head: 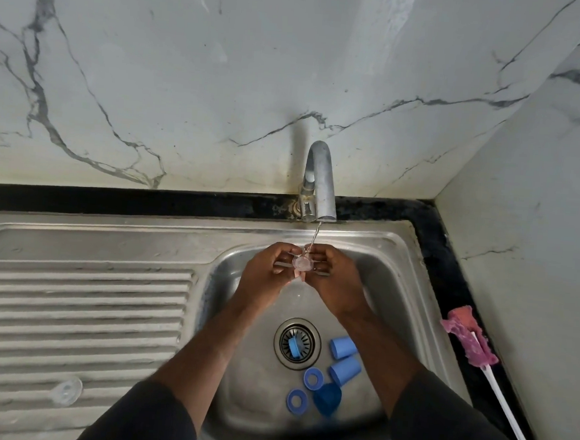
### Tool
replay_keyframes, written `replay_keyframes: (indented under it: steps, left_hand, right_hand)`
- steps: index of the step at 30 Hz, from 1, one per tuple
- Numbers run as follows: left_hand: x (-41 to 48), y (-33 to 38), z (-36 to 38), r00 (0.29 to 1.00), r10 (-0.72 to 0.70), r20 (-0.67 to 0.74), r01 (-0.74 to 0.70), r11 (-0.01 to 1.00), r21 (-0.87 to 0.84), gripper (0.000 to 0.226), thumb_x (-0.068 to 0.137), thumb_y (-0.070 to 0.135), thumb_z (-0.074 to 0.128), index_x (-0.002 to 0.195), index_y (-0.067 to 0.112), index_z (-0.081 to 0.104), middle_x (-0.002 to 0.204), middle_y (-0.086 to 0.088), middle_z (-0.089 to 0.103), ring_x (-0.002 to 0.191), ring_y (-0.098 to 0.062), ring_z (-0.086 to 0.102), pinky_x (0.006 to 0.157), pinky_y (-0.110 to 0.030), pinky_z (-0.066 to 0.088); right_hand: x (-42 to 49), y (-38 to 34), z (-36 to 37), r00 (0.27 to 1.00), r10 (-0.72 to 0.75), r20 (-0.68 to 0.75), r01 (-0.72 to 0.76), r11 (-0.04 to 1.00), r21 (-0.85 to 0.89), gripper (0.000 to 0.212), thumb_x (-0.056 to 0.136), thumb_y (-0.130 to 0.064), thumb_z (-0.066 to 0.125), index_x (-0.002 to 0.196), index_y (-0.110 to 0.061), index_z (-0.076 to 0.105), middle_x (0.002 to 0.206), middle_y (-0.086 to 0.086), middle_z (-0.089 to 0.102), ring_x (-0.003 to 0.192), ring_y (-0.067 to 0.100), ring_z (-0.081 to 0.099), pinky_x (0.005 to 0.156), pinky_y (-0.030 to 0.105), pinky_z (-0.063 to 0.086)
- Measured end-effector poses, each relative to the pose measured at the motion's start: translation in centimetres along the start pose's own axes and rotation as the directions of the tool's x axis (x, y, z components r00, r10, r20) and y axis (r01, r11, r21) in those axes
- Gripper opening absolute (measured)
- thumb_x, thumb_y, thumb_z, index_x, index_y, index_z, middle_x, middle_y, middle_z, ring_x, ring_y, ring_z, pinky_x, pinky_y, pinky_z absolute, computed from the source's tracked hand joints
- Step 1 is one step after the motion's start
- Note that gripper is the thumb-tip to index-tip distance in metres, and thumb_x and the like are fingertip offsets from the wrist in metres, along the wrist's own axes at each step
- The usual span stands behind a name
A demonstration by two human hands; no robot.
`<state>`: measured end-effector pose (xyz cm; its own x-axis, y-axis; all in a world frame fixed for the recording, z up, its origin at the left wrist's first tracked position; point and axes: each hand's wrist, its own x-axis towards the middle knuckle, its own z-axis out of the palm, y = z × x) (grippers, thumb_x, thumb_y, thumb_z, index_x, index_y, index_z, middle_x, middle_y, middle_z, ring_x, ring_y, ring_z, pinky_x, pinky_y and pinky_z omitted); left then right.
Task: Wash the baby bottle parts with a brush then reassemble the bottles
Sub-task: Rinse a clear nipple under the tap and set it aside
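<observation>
Early days, I reckon. My left hand (271,270) and right hand (336,278) pinch a clear teat (301,262) under the tap (320,180), near the sink's (400,241) back edge. Second teat's (66,389) on the drainboard; blue caps (343,348) and rings (313,378) wait by the drain (296,344), nothing reassembled.

This is a kitchen, domestic by its look: a stainless steel sink (349,236) with a ribbed drainboard (76,308) is set into a black stone worktop (449,282), and a curved tap (321,174) at the sink's back edge runs water. Marble-patterned walls (189,75) meet at the worktop's right back corner. Blue bottle parts (343,347) lie in the basin beside the drain strainer (306,358), and a pink bottle brush (472,342) lies along the worktop's right edge.
</observation>
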<state>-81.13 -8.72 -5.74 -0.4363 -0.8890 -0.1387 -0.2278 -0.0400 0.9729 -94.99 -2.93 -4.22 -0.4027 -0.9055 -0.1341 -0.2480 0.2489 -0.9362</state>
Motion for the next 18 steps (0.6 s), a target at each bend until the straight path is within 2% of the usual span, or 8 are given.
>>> replay_keyframes:
  steps: [3, 6, 9, 11, 13, 16, 18]
  left_hand:
    - [-0.1, 0.5, 0.4, 0.999, -0.031, -0.027, 0.029, 0.997, -0.074, 0.022, 0.079, 0.03, 0.08, 0.098, 0.031, 0.069, 0.091, 0.006, 0.076, 0.085, -0.014, 0.073, 0.076, -0.033, 0.06]
    - [0.3, 0.0, 0.5, 0.995, -0.101, 0.003, 0.102, 0.994, -0.037, 0.019, 0.085, 0.024, 0.08, 0.102, 0.019, 0.072, 0.093, -0.002, 0.077, 0.088, -0.026, 0.074, 0.076, -0.039, 0.062]
    - [0.2, 0.0, 0.5, 0.983, -0.182, -0.005, 0.181, 0.979, -0.092, 0.026, 0.086, 0.029, 0.079, 0.104, 0.011, 0.074, 0.092, -0.009, 0.077, 0.088, -0.03, 0.075, 0.077, -0.042, 0.063]
    - [0.2, -0.1, 0.6, 0.974, -0.225, -0.002, 0.223, 0.965, -0.139, 0.02, 0.086, 0.02, 0.079, 0.103, 0.01, 0.074, 0.092, -0.013, 0.076, 0.089, -0.034, 0.074, 0.079, -0.045, 0.062]
    - [-0.1, -0.2, 0.8, 0.942, -0.333, 0.032, 0.334, 0.927, -0.171, 0.018, 0.087, 0.01, 0.077, 0.104, 0.009, 0.072, 0.092, -0.014, 0.076, 0.087, -0.037, 0.073, 0.079, -0.046, 0.062]
    - [-1.0, 0.1, 1.1, 0.874, -0.468, 0.126, 0.485, 0.845, -0.224, 0.009, 0.092, 0.01, 0.07, 0.101, 0.008, 0.071, 0.086, -0.012, 0.073, 0.072, -0.021, 0.068, 0.064, -0.03, 0.06]
    - [-1.8, 0.2, 1.1, 0.842, -0.506, 0.188, 0.538, 0.812, -0.226, 0.009, 0.095, 0.011, 0.066, 0.103, 0.009, 0.07, 0.085, -0.011, 0.069, 0.069, -0.018, 0.064, 0.063, -0.028, 0.058]
  right_hand:
    - [0.0, 0.4, -0.2, 0.999, -0.007, -0.035, 0.008, 1.0, 0.016, 0.04, 0.077, -0.004, 0.083, 0.108, -0.025, 0.069, 0.1, -0.005, 0.076, 0.094, 0.007, 0.072, 0.088, 0.031, 0.058]
    - [0.5, 0.6, -0.3, 0.998, 0.064, -0.012, -0.064, 0.998, 0.016, 0.03, 0.079, -0.005, 0.081, 0.093, -0.029, 0.07, 0.09, -0.003, 0.075, 0.087, 0.015, 0.072, 0.085, 0.04, 0.06]
    - [0.4, 0.1, -0.5, 0.982, 0.183, 0.036, -0.185, 0.98, 0.072, 0.009, 0.089, -0.01, 0.074, 0.095, -0.015, 0.07, 0.092, 0.012, 0.075, 0.081, 0.025, 0.073, 0.077, 0.043, 0.063]
    - [0.3, -0.2, -0.5, 0.939, 0.323, 0.118, -0.336, 0.936, 0.108, 0.015, 0.094, -0.014, 0.07, 0.102, -0.001, 0.069, 0.094, 0.022, 0.074, 0.079, 0.029, 0.073, 0.076, 0.044, 0.063]
    - [-0.1, 0.1, -0.5, 0.874, 0.437, 0.21, -0.469, 0.872, 0.14, 0.024, 0.095, -0.017, 0.067, 0.108, 0.003, 0.068, 0.094, 0.021, 0.076, 0.083, 0.03, 0.075, 0.075, 0.041, 0.062]
    - [-0.7, 0.4, -0.9, 0.821, 0.519, 0.237, -0.555, 0.823, 0.121, 0.029, 0.097, -0.026, 0.064, 0.106, 0.001, 0.069, 0.087, 0.018, 0.075, 0.073, 0.028, 0.073, 0.068, 0.036, 0.061]
    - [-1.2, 0.3, -1.1, 0.81, 0.548, 0.212, -0.572, 0.817, 0.074, 0.032, 0.099, -0.031, 0.06, 0.104, 0.0, 0.068, 0.083, 0.021, 0.073, 0.064, 0.026, 0.069, 0.064, 0.035, 0.06]
